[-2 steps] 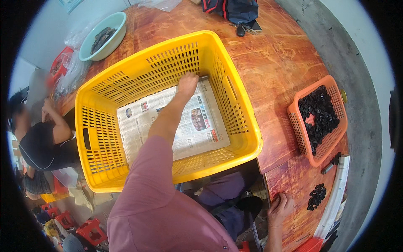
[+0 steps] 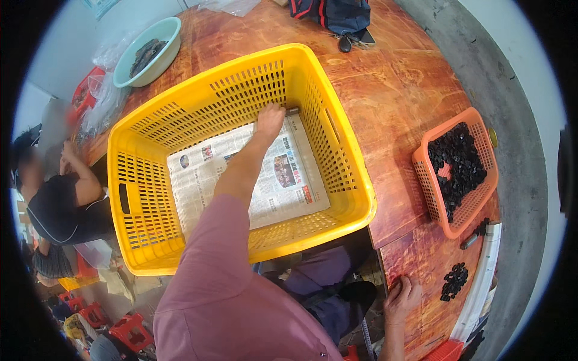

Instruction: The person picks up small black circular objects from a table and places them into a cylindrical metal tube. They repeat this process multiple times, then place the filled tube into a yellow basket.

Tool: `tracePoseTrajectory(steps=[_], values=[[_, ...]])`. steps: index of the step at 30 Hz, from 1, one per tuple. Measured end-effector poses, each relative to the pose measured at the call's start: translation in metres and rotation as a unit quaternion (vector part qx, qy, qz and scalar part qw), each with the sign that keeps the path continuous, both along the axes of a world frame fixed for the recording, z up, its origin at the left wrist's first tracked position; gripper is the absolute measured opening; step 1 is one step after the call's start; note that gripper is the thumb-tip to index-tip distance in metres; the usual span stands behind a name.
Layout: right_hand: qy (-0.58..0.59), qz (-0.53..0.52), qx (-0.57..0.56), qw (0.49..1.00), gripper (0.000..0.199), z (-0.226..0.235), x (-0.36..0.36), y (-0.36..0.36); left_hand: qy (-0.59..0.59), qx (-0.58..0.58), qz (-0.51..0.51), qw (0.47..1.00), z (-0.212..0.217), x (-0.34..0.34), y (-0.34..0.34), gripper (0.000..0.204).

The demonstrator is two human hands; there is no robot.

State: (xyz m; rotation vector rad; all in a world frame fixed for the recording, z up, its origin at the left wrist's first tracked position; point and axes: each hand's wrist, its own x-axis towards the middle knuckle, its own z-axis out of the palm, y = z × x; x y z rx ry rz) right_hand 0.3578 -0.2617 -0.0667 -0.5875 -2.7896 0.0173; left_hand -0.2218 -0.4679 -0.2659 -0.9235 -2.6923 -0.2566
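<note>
Inside yellow crate point(image 2: 349, 144), newspaper point(image 2: 280, 195) (colour headline point(image 2: 294, 161))

At centre, a bright yellow rectangular plastic crate point(image 2: 350, 144) surrounds off-white paper newsprint point(image 2: 271, 201) patterned with grey columns and red and blue patches. At right, a salmon-orange rectangular plastic basket point(image 2: 428, 180) frames small black pieces point(image 2: 462, 159); the flat wooden tabletop point(image 2: 397, 90) is swirled reddish-orange.

Fingertips of the left hand point(image 2: 270, 118) out of sight behind knuckles
</note>
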Motion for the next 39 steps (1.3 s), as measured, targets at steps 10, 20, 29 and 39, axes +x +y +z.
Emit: tracePoseTrajectory(steps=[10, 20, 29, 39], values=[[-0.007, -0.015, -0.003, 1.0, 0.018, -0.002, 0.003, -0.001, -0.033, 0.017, 0.011, 0.999, 0.0, 0.003, 0.007, 0.021], [0.001, -0.018, -0.007, 1.0, 0.019, -0.001, 0.003, -0.002, -0.006, 0.02, 0.006, 1.0, -0.005, 0.004, -0.023, 0.02], [0.006, -0.014, 0.022, 1.0, 0.02, -0.002, 0.003, -0.001, -0.035, -0.032, 0.007, 0.999, 0.002, 0.011, -0.056, 0.034], [0.033, -0.005, 0.015, 0.999, 0.022, -0.002, 0.002, -0.001, -0.177, -0.004, 0.104, 0.979, 0.0, 0.01, -0.056, 0.039]])
